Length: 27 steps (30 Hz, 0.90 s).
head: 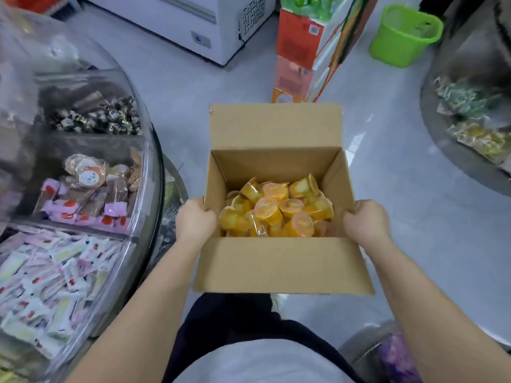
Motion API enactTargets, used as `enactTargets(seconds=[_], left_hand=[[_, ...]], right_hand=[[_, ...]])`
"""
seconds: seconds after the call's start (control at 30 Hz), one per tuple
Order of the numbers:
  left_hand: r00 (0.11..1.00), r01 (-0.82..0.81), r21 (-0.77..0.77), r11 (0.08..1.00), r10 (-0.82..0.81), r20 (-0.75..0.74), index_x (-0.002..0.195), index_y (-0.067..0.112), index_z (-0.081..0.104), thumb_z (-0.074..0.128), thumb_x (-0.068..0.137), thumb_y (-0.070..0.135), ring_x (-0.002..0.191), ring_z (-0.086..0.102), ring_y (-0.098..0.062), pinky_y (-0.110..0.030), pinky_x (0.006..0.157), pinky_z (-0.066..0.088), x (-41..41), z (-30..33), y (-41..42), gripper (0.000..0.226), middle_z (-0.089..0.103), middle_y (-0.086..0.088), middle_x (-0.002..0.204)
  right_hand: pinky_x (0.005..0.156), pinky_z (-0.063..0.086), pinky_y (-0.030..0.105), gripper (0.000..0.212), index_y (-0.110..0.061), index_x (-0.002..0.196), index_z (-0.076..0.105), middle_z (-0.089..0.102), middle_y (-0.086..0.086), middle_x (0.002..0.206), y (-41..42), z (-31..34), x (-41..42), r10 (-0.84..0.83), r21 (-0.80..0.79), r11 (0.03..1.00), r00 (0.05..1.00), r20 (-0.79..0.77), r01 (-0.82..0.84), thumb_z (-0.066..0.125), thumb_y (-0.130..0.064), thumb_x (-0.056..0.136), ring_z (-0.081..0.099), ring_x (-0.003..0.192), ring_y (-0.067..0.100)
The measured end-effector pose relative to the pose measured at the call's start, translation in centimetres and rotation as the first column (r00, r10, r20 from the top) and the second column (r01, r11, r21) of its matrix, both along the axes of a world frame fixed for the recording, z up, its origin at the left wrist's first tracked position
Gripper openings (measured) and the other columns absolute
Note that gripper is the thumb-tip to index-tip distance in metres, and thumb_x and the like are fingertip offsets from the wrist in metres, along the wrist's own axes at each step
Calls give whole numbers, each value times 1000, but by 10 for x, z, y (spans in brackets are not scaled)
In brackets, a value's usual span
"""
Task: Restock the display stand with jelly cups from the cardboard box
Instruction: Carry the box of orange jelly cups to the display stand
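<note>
An open brown cardboard box (282,266) is held above the floor in front of me, its flaps folded out. Several orange and yellow jelly cups (276,208) lie heaped in its bottom. My left hand (195,218) grips the box's left wall, fingers curled over the rim. My right hand (366,221) grips the right wall the same way. The round clear display stand (149,150) is at my left, with divided compartments; one middle compartment holds a few round sealed cups (87,172) among wrapped snacks.
The stand's other compartments hold dark wrapped candies (99,114) and pink-and-white packets (47,283). A white freezer (193,26), a red carton stack (307,51) and a green basket (403,34) stand on the grey floor ahead. Another round stand (470,111) is at right.
</note>
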<state>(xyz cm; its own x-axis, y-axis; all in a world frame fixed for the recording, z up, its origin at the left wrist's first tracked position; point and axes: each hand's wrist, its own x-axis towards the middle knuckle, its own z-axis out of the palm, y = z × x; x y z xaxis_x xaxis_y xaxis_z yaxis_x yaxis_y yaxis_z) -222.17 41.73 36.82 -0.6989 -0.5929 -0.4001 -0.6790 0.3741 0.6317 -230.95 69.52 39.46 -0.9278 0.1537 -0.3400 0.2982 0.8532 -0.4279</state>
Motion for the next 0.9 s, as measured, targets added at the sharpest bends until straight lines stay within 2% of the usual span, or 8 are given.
enactTargets(seconds=[0.17,0.33,0.47,0.53,0.6,0.73,0.83,0.9], left_hand=[[996,-74,9,997,74,45,57,9,40,48,78,3,59,44,-27,-26,47,30,-114,-32,-34,23,48,-9,59],[979,-176,31,984,172,106,58,8,42,47,77,2,59,46,-28,-25,46,28,-217,-35,-86,21,50,-9,60],[950,-302,30,953,299,91,72,-2,58,49,78,1,65,54,-31,-28,51,37,-283,-22,-121,11,60,-15,69],[926,-372,22,928,368,87,68,8,59,50,80,4,60,53,-25,-26,47,36,-311,-22,-136,15,58,-7,64],[890,-450,4,893,449,82,61,17,53,50,80,7,56,50,-21,-24,45,31,-335,-27,-147,22,53,0,58],[740,-670,-25,742,670,59,67,15,58,53,81,12,61,47,-26,-27,51,31,-378,-50,-160,15,53,-3,59],[571,-819,-28,573,819,61,72,4,60,53,79,6,65,52,-33,-29,55,32,-409,-66,-158,11,57,-10,63],[448,-893,-3,449,892,61,76,3,62,52,80,3,72,58,-37,-29,56,34,-428,-72,-153,11,61,-14,68]], right_hand=[[54,37,28,30,-10,49,39,44,8,53,-43,-26,-141,109,26,994,994,32,-110,54,-8,76,46,62,32],[49,32,28,34,-11,45,41,43,7,49,-110,-25,-274,255,34,966,966,47,-257,53,-6,76,46,59,33],[51,33,29,41,-14,42,35,39,6,46,-166,-17,-367,375,22,927,927,18,-375,54,-8,78,42,54,31],[53,34,30,42,-15,42,32,36,6,47,-195,-19,-412,442,24,897,897,-5,-442,54,-8,78,39,56,30],[57,34,31,39,-13,45,36,41,11,51,-225,-27,-457,547,41,837,837,-20,-546,54,-8,80,42,60,32],[57,36,35,31,-7,51,50,59,28,64,-298,-50,-542,769,78,639,635,-73,-765,56,-10,81,54,64,38],[44,28,31,36,-7,48,42,48,15,49,-356,-66,-598,889,62,458,457,-38,-887,57,-11,81,50,53,35],[42,22,28,42,-9,46,35,38,5,44,-393,-73,-624,937,43,349,350,5,-936,58,-10,81,39,44,24]])
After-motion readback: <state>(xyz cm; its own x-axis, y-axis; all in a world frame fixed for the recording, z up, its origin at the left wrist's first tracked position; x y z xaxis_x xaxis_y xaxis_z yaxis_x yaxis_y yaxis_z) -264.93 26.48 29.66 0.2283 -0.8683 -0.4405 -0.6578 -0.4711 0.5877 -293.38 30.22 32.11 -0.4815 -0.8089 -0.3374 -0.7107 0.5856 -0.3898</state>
